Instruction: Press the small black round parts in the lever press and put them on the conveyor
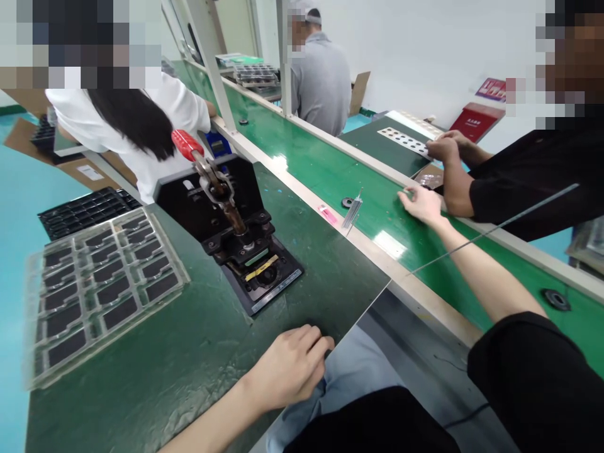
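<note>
My left hand (293,366) rests on the green work table (207,377) near its edge, fingers curled together; what they hold, if anything, is hidden. Stretched over the green conveyor belt (321,170), my right hand (421,204) has its thumb and fingers apart with nothing between them. A black clamp fixture (236,233) with a red handle (187,145) stands on the table, beyond my left hand. In its base sits a round black part (268,274) beside a yellow strip (262,268). Another round black part (555,299) lies on the belt, right of my right forearm.
A clear tray (108,283) of black pieces is at the left. A pink item (327,214) and thin metal pieces (352,212) lie by the belt's rail. One person in black (514,170) works across the belt; others sit farther back. A thin rod (495,228) slants over my forearm.
</note>
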{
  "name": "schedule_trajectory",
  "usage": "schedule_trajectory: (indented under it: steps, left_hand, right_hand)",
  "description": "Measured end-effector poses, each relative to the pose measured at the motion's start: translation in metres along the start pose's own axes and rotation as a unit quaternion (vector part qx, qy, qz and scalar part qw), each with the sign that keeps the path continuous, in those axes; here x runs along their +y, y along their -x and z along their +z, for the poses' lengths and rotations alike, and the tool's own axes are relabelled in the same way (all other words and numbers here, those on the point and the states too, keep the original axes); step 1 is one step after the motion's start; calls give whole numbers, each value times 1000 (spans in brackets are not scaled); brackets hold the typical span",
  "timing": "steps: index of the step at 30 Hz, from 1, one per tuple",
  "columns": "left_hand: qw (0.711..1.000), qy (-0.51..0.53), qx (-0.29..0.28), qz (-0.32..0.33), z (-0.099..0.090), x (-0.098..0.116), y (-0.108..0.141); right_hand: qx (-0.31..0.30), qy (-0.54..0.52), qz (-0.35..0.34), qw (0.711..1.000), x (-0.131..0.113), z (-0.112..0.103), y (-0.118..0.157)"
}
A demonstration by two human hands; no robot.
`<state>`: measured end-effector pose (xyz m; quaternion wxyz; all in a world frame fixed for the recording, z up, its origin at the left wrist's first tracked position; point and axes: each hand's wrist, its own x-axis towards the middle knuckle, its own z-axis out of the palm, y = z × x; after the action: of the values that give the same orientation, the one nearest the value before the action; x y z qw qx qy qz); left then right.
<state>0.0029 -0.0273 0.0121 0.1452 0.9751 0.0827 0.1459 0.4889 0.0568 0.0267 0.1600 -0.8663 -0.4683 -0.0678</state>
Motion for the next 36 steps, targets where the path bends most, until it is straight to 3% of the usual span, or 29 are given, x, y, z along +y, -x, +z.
schedule_trajectory:
  steps: [7,11,17,20,22,26,29,31,33,36]
  left_hand:
    - [1000,-5,7,1,-1,0,0]
    - [1000,-1,1,-6,-1,0,-1]
    - [1000,-3,-2,-2,1,0,-1]
    - [1000,-5,4,4,1,1,-2]
    - [1000,-6,8,6,1,1,-3]
    - [1000,-9,6,6,2,2,-4]
    - [1000,-15,-6,2,3,3,-4]
    - [1000,-24,-2,0,3,3,-3]
    - [999,-35,21,3,3,4,-2]
    - [996,-55,75,9,2,5,0]
  right_hand:
    - [-89,-78,-190,975,-64,13,30]
    - [-112,-43,-217,969,-86,17,27]
    - [-31,-15,-145,989,-75,11,47]
    - [32,-74,-36,996,-51,-1,75]
    - [66,-155,45,985,-32,-13,101]
    - [94,-209,107,967,4,-39,165]
    - [213,-234,213,924,12,-50,214]
    - [283,-211,235,906,0,-51,244]
    - [302,-164,161,925,-26,-48,269]
    - [208,-201,-36,957,-84,-38,286]
